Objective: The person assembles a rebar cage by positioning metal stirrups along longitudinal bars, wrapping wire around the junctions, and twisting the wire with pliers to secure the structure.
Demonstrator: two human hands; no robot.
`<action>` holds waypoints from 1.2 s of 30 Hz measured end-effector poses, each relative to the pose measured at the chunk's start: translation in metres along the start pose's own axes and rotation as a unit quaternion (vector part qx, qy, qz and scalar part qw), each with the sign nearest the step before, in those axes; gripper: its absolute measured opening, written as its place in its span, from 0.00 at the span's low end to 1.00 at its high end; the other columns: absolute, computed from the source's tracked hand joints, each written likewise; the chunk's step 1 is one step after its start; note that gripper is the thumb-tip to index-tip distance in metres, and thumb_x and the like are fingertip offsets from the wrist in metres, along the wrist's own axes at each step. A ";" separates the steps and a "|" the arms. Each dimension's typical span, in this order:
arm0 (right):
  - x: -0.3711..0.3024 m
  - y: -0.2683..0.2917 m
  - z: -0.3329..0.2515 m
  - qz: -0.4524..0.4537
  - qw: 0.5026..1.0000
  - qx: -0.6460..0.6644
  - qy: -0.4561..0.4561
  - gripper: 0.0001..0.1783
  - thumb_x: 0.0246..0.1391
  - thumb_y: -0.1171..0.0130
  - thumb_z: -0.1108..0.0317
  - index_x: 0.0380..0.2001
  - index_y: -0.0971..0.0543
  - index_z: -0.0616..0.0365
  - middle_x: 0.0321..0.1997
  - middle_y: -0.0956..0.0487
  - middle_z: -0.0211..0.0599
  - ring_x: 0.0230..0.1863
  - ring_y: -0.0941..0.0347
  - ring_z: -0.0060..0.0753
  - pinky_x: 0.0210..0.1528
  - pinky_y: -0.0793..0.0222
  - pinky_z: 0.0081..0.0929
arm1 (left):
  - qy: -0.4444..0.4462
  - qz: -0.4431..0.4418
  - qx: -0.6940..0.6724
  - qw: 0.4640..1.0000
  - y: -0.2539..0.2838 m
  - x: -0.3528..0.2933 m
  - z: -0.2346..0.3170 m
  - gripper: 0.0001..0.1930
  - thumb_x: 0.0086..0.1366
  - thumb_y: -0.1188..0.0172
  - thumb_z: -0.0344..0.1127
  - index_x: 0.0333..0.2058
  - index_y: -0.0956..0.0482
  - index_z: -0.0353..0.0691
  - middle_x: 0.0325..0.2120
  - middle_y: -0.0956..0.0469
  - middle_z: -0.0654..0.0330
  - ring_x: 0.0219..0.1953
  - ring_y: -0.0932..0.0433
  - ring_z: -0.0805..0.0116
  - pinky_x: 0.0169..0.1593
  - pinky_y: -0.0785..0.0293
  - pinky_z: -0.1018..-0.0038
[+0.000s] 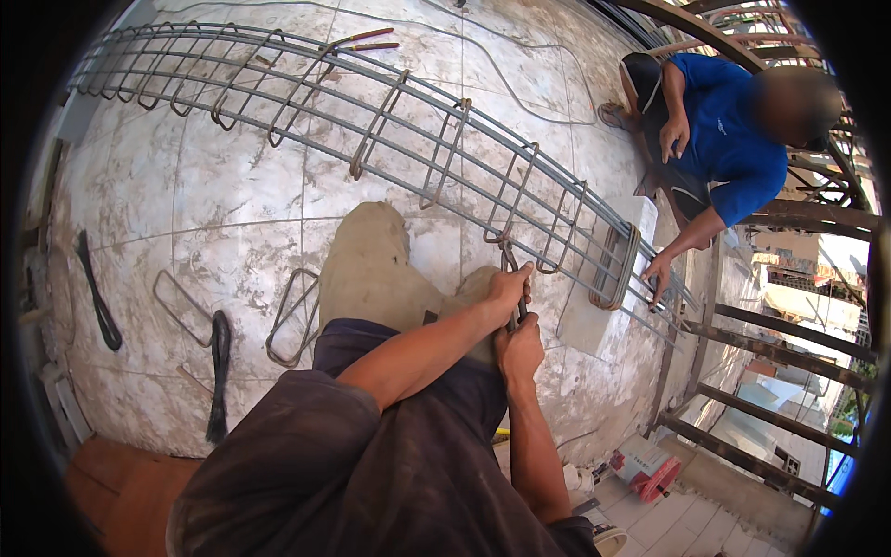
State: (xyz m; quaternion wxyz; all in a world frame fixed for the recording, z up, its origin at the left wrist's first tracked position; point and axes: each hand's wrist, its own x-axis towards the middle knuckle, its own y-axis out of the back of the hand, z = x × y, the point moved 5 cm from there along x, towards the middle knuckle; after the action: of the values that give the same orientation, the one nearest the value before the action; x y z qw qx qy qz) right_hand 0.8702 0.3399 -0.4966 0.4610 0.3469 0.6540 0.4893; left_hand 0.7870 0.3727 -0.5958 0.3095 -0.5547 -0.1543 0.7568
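Observation:
A long steel rebar cage (376, 128) runs from the far left toward the right, with square stirrups around its bars. My left hand (509, 292) is closed around dark tying pincers (507, 255), whose jaws meet a stirrup's corner on the cage's near side. Just below, my right hand (520, 351) is closed on the lower part of their handles. Fingers hide much of the handles. Right of my hands, several stirrups are bunched together (613, 269) around the cage's end. A co-worker's hand (657, 277) touches the bars there.
Another red-handled tool (371, 42) lies on the cage's far side. Bundles of dark tie wire (220, 371) and loose bent stirrups (295, 316) lie on the floor to my left. A co-worker in a blue shirt (729, 116) crouches at right. A cable (501, 70) crosses the far floor.

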 end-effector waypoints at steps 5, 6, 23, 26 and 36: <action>0.005 -0.001 0.019 -0.037 0.997 0.026 -0.055 0.25 0.56 0.36 0.54 0.43 0.29 0.66 0.36 0.18 0.62 0.40 0.20 0.68 0.44 0.26 0.57 | -0.278 0.265 0.366 0.848 0.020 -0.057 0.063 0.20 0.64 0.32 0.45 0.46 0.24 0.38 0.39 0.23 0.55 0.43 0.22 0.58 0.50 0.26 0.60; 0.006 0.000 0.019 -0.037 0.997 0.033 -0.058 0.25 0.58 0.36 0.53 0.42 0.28 0.66 0.35 0.18 0.62 0.40 0.20 0.68 0.43 0.26 0.57 | -0.379 0.188 0.372 0.826 0.014 -0.067 0.097 0.21 0.63 0.32 0.44 0.49 0.25 0.39 0.44 0.25 0.53 0.49 0.25 0.55 0.55 0.30 0.58; 0.011 0.012 0.002 -0.118 0.982 0.111 -0.096 0.24 0.58 0.37 0.53 0.42 0.29 0.64 0.37 0.19 0.61 0.39 0.21 0.69 0.44 0.28 0.58 | -0.296 -0.017 0.770 0.566 -0.090 0.173 0.258 0.24 0.72 0.51 0.55 0.39 0.13 0.42 0.39 0.14 0.52 0.48 0.17 0.56 0.63 0.41 0.52; 0.012 0.016 -0.001 -0.135 0.978 0.110 -0.114 0.25 0.58 0.38 0.51 0.43 0.29 0.63 0.37 0.19 0.61 0.40 0.21 0.70 0.45 0.28 0.59 | -0.307 0.007 0.776 0.552 -0.090 0.178 0.252 0.22 0.73 0.53 0.49 0.38 0.13 0.42 0.37 0.13 0.51 0.47 0.17 0.55 0.63 0.41 0.52; 0.005 -0.014 -0.005 -0.150 0.962 0.146 -0.178 0.24 0.60 0.40 0.49 0.42 0.30 0.60 0.32 0.19 0.65 0.38 0.22 0.73 0.41 0.28 0.59 | -0.403 0.034 0.735 0.545 -0.099 0.175 0.240 0.16 0.68 0.51 0.37 0.33 0.14 0.38 0.34 0.14 0.48 0.44 0.18 0.51 0.62 0.42 0.53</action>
State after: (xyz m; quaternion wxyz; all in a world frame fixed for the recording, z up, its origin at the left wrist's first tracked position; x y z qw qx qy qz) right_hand 0.8635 0.3388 -0.5110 0.5826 0.3893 0.6704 0.2443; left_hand 0.5578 0.5861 -0.5875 0.4879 0.2249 0.3667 0.7596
